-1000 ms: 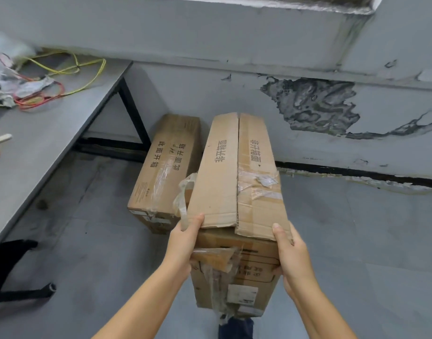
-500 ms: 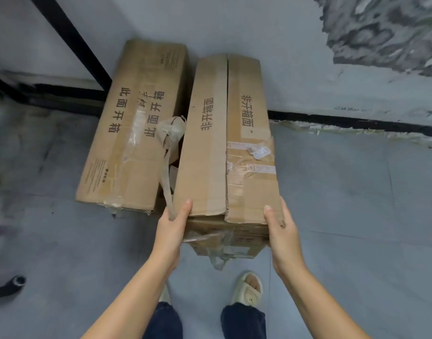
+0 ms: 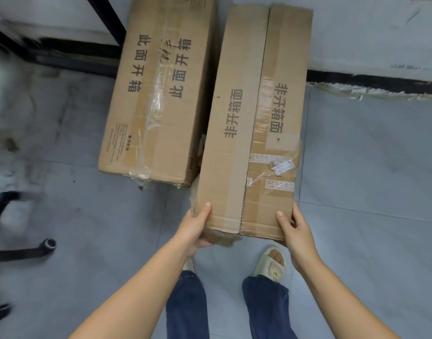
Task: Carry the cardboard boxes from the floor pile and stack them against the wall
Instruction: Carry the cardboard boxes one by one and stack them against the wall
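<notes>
Grey floor tiles [image 3: 368,179] are running up to a pale wall [image 3: 368,33] with a black skirting strip [image 3: 371,80] along its foot. A long cardboard box [image 3: 249,123] printed with dark Chinese characters is lying lengthwise toward the wall, its far end reaching the wall line; whether its underside is resting on the floor cannot be told. The left hand [image 3: 194,227] is gripping the near left corner, thumb laid on the top face and fingers curled underneath. The right hand [image 3: 294,227] is gripping the near right corner the same way, thumb on top, fingers wrapping the edge. Torn clear tape and small labels are showing on the box's right flap. Just beside it on the left, a second cardboard box [image 3: 156,99] is lying flat on the floor, also pointing at the wall, by a black table leg [image 3: 107,19]. Blue trouser legs [image 3: 185,304] and a cream slipper [image 3: 271,264] are standing below the held box. A black chair base [image 3: 19,250] is sitting at the left edge, blurred.
</notes>
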Available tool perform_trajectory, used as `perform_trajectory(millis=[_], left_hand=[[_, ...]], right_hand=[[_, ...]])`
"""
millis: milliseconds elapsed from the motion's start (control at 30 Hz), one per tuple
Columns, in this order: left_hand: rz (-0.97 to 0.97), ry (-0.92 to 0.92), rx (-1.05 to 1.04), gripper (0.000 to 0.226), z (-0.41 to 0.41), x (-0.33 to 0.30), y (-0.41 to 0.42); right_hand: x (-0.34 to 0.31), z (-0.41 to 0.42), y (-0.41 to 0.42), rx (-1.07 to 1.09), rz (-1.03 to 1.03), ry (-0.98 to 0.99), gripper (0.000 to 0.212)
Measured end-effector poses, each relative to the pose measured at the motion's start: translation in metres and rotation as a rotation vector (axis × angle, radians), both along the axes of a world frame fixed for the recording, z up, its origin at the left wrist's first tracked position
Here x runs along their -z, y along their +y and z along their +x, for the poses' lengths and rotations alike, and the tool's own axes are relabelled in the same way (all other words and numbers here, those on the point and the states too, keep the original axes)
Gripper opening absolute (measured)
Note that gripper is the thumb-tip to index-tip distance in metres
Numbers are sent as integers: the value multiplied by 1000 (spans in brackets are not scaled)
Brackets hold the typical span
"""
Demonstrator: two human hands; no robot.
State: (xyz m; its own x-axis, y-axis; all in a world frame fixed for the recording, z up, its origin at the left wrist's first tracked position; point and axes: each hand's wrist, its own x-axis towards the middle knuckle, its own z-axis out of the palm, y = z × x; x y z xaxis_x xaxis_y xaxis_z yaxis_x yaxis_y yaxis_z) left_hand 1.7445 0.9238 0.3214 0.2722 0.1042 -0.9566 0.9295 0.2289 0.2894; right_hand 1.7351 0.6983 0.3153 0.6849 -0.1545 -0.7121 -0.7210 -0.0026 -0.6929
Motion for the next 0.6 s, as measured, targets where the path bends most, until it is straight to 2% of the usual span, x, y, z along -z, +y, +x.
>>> perform_trajectory(millis=[200,367,533,600], left_hand=[[12,-65,-222,34,42,6,9],[-44,-127,-451,29,74,8,18],[-179,-63,-364,56,63,3,30],[-165,-64,-347,56,57,-4,35]], right_hand=[[2,57,12,-29,17,-35,45],[14,88,31,-31,22,-80,47],[17,81,29,-17,-7,-37,30],[11,82,23,-44,-10,42,30]])
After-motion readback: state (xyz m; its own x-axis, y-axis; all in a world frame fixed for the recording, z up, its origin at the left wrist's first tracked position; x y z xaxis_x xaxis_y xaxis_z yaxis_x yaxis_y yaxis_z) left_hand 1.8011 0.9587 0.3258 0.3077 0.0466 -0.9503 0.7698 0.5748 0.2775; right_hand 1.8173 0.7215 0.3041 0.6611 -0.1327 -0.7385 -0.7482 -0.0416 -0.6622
